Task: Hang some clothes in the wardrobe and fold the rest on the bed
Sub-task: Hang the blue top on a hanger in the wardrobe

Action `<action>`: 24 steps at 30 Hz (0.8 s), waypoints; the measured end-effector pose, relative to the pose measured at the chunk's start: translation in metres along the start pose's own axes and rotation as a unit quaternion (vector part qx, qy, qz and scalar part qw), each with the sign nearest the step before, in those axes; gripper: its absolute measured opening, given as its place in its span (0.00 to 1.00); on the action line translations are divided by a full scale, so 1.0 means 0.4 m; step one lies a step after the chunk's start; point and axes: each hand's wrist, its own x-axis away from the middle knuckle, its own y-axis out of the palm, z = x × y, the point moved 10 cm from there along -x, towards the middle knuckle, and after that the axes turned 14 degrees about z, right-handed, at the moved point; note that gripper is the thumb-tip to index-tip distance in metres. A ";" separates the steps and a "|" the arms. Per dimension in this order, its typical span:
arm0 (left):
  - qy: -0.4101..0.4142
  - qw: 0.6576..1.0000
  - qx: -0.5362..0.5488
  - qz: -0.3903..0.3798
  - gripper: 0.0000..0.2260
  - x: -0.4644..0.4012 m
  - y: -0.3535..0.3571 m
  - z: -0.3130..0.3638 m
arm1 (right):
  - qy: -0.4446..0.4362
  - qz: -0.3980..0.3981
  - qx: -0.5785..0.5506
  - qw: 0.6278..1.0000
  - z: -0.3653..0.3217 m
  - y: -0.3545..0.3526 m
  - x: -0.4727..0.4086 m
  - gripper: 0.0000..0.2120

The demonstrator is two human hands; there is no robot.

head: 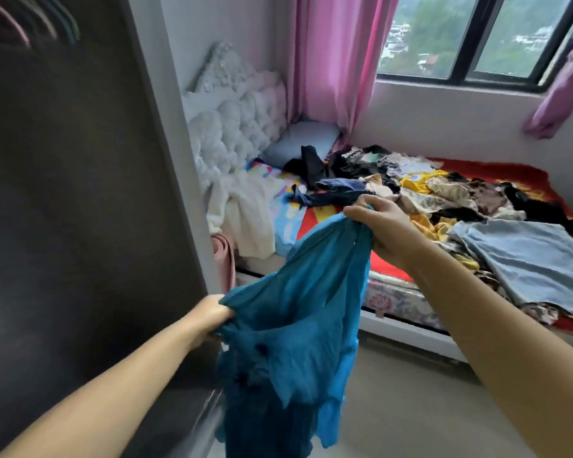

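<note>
A teal blue garment hangs in the air between my hands, its ragged lower edge dangling toward the floor. My right hand grips its upper end at chest height in front of the bed. Lower and to the left, my left hand grips another edge of the same garment beside the wardrobe, whose dark side fills the left of the view. Blurred hangers show at the wardrobe's top. On the bed lies a pile of mixed clothes, with a light blue piece spread flat near the front edge.
A white tufted headboard stands against the back wall, with a blue pillow and a white garment near it. Pink curtains frame the window. Grey floor lies between me and the bed.
</note>
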 end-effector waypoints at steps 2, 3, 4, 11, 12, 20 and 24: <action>0.031 0.996 -0.026 0.076 0.06 -0.006 -0.101 0.004 | -0.016 -0.023 0.055 0.998 0.018 0.032 -0.018 0.22; 0.058 0.987 -0.072 0.128 0.06 -0.008 -0.156 0.012 | -0.030 -0.039 0.093 0.994 0.023 0.053 -0.024 0.22; 0.079 0.974 -0.121 0.173 0.07 -0.005 -0.207 0.016 | -0.048 -0.062 0.137 0.988 0.025 0.085 -0.028 0.20; -0.067 0.930 -0.044 0.357 0.09 0.054 -0.495 -0.101 | -0.240 -0.155 0.362 0.887 0.002 0.315 -0.041 0.17; -0.124 0.926 0.080 0.347 0.08 0.070 -0.495 -0.133 | -0.260 -0.154 0.364 0.881 -0.010 0.335 -0.045 0.17; -0.227 0.796 0.503 0.249 0.09 0.196 -0.467 -0.131 | -0.342 -0.215 0.404 0.821 -0.036 0.493 -0.073 0.15; -0.155 0.830 0.501 0.190 0.09 0.266 -0.518 -0.063 | -0.408 -0.198 0.340 0.824 -0.112 0.554 -0.040 0.17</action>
